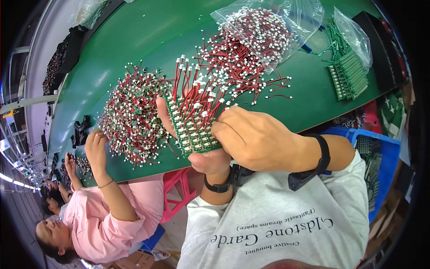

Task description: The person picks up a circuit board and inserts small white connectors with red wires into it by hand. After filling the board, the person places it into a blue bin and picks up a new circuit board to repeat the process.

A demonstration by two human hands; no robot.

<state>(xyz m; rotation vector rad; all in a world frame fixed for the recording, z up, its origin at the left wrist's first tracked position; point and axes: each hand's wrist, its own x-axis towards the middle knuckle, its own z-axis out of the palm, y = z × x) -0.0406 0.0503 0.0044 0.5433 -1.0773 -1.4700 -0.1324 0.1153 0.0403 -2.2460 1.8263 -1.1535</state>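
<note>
A green circuit board panel (197, 140), with rows of small white sockets, rests across my left hand (209, 162). That hand grips it from below, partly hidden by it. Several red wire leads with white plugs (197, 92) stand up from the panel's far part, while its near rows are bare. My right hand (253, 136) bends over the panel's right edge, fingers pinched around a red wire lead (221, 113); the fingertips are mostly hidden.
Beyond the panel lies a heap of red leads (237, 58), partly under a clear plastic bag (302, 27). To the left is a pile of small wired boards (134, 116), beside a co-worker's hand (95, 143). Stacked green panels (354, 76) lie far right; a blue crate (389, 152) stands near right.
</note>
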